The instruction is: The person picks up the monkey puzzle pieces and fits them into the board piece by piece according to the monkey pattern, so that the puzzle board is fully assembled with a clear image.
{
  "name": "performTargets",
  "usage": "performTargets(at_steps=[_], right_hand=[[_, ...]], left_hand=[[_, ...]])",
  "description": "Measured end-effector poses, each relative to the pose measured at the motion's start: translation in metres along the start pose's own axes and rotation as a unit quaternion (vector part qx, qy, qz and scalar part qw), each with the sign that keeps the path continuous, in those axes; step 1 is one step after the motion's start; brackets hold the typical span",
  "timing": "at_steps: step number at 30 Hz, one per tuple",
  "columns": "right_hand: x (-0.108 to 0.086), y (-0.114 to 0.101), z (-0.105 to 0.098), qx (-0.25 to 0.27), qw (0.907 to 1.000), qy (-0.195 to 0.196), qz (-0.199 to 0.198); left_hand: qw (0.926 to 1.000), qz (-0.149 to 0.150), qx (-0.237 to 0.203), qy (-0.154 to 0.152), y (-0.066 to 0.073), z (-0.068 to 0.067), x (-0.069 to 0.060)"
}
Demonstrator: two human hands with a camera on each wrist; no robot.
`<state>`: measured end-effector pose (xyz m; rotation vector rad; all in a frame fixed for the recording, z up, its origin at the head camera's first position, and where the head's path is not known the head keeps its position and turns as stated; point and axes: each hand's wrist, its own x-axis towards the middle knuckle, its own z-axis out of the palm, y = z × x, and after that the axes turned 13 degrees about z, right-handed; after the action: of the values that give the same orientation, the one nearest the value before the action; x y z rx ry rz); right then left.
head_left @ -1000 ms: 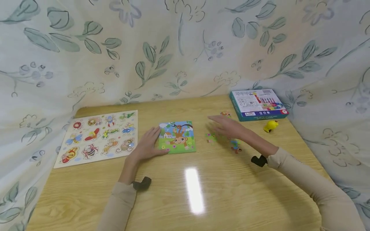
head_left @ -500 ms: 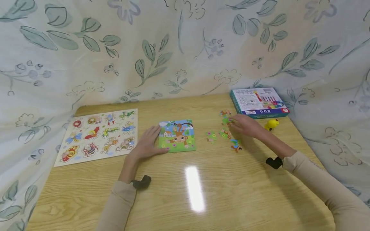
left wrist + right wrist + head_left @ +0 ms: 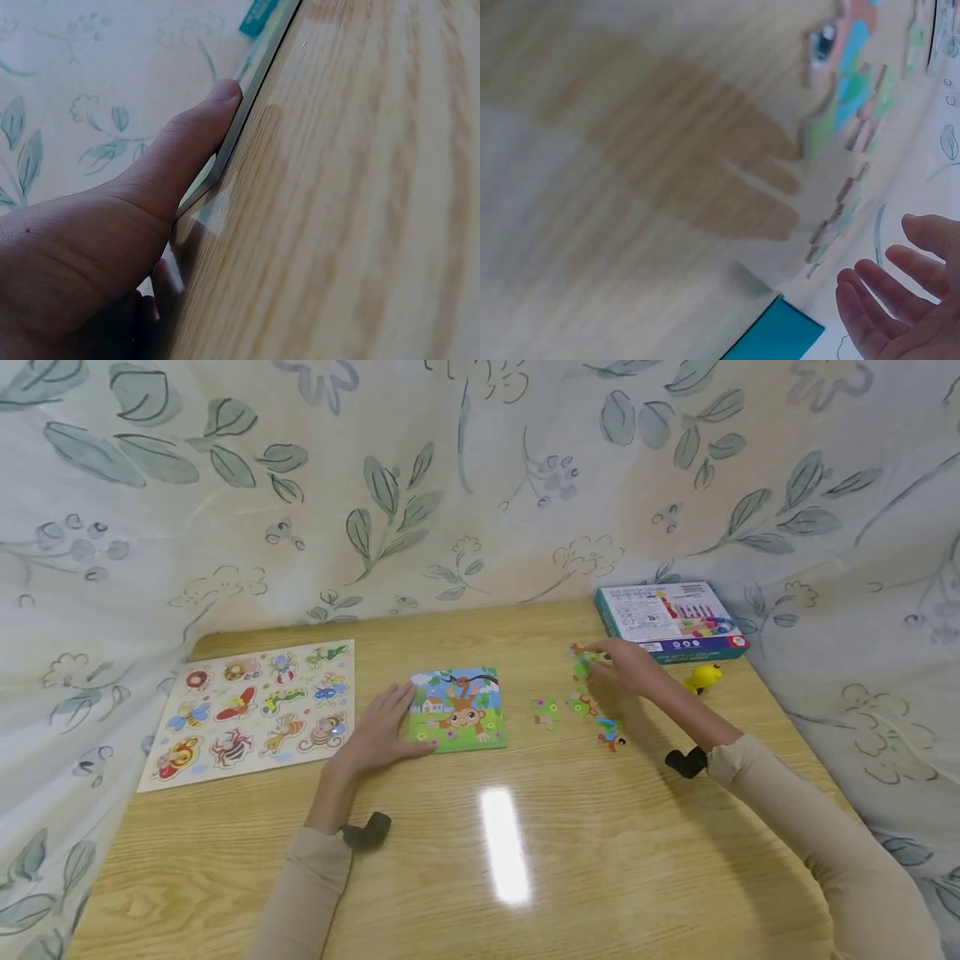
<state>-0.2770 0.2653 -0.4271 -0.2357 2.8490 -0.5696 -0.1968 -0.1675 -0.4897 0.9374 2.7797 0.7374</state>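
A square monkey puzzle (image 3: 459,737) lies flat on the wooden table (image 3: 420,852). My left hand (image 3: 375,732) rests at its lower left corner, fingers along the left side and thumb on the lower edge. In the left wrist view, the thumb (image 3: 187,131) lies straight along the board's rim. Right of the board are several loose jigsaw pieces: a green one with flowers (image 3: 546,712), another green one (image 3: 580,703) and a blue one with an eye (image 3: 611,735). Over the farthest pieces (image 3: 581,667) hovers my right hand (image 3: 636,668), fingers loosely bent around nothing visible.
On the left lies a white board of insect and animal pictures (image 3: 255,714). A teal and white box (image 3: 667,618) sits at the back right, with a small yellow toy (image 3: 703,677) in front. Patterned cloth (image 3: 420,527) hangs behind the table.
My right hand moved from above the nearer pieces to the right and back, then slightly left over the farthest pieces. The left hand has stayed at the board.
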Motion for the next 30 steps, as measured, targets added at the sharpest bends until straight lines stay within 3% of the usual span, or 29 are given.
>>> performTargets(at_steps=[10, 30], right_hand=[[0.016, -0.007, 0.000, -0.023, 0.9996, -0.018, 0.005], [0.038, -0.005, 0.002, -0.048, 0.9984, -0.029, 0.004]], left_hand=[[0.9999, -0.009, 0.007, -0.009, -0.003, 0.006, -0.001], [0.9999, -0.016, 0.001, -0.006, 0.003, 0.000, -0.001]])
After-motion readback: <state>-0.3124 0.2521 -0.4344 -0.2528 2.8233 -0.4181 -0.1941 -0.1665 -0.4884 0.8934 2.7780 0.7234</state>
